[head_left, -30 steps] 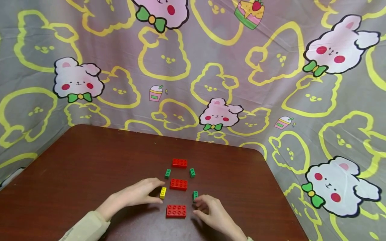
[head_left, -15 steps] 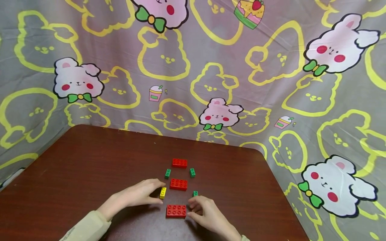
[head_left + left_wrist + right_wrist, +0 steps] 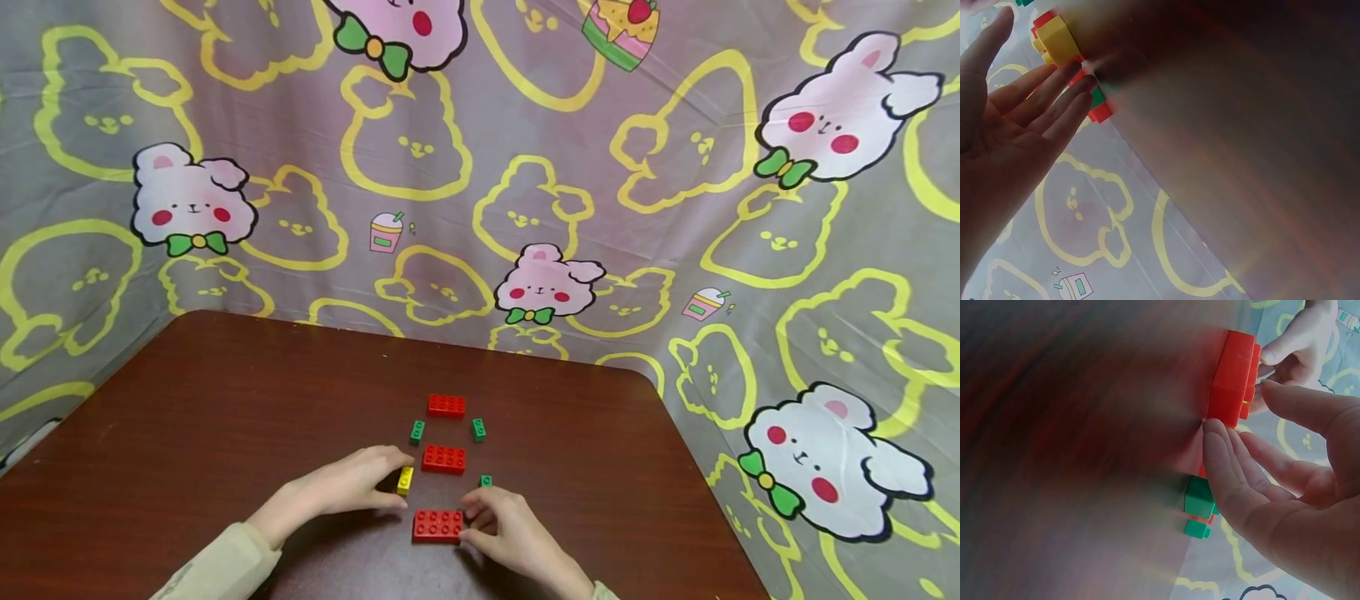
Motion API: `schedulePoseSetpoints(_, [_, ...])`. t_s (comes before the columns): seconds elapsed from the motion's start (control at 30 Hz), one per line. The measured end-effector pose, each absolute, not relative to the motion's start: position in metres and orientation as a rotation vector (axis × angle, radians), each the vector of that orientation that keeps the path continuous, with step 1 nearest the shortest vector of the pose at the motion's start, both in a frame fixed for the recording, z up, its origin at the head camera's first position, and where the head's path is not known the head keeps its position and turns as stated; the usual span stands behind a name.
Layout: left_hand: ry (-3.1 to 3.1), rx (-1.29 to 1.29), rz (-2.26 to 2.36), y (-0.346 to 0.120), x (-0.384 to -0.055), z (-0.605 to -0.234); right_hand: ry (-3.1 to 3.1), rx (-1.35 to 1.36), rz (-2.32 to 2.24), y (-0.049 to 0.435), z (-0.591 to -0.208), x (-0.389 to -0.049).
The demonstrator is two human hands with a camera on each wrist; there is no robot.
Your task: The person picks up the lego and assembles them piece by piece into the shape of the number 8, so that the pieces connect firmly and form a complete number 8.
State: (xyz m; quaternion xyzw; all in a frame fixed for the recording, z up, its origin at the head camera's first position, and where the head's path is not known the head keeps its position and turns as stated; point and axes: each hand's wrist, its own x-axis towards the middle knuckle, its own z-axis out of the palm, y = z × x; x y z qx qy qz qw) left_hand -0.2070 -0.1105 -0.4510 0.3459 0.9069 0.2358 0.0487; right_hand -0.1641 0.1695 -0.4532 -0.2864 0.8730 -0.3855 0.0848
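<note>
My left hand (image 3: 348, 483) is at the left of a small yellow brick (image 3: 405, 481), fingers spread, with the thumb in front and the index finger behind it. In the left wrist view the fingers are extended, close to the yellow brick (image 3: 1060, 40) but not wrapped round it. My right hand (image 3: 513, 533) is at the right end of the nearest red eight-stud brick (image 3: 437, 526). The right wrist view has its thumb and extended fingers beside the red brick (image 3: 1232, 378); whether they touch it, I cannot tell. Behind this hand a small green brick (image 3: 486, 481) is partly hidden.
On the brown table (image 3: 262, 400), a middle red brick (image 3: 444, 459) and a far red brick (image 3: 447, 406) line up beyond the nearest one. Between those two rows stand a left green brick (image 3: 417, 432) and a right green brick (image 3: 479, 430). A patterned curtain (image 3: 435, 225) surrounds the table.
My right hand has moved left, from beside the small green brick to the end of the nearest red brick. The left hand has barely shifted. The bricks have stayed in place.
</note>
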Motion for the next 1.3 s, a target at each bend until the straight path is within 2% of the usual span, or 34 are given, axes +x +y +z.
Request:
schedulePoseSetpoints(0.27, [2.758, 1.015, 0.704, -0.1093, -0.2074, -0.4519, 2.583, -0.842, -1.113, 0.1663, -0.4518, -0.1655])
schedulePoseSetpoints(1.3, [2.882, 1.179, 0.574, -0.1013, -0.2119, -0.452, 2.662, -0.825, -0.999, 0.1599, -0.4556, -0.1673])
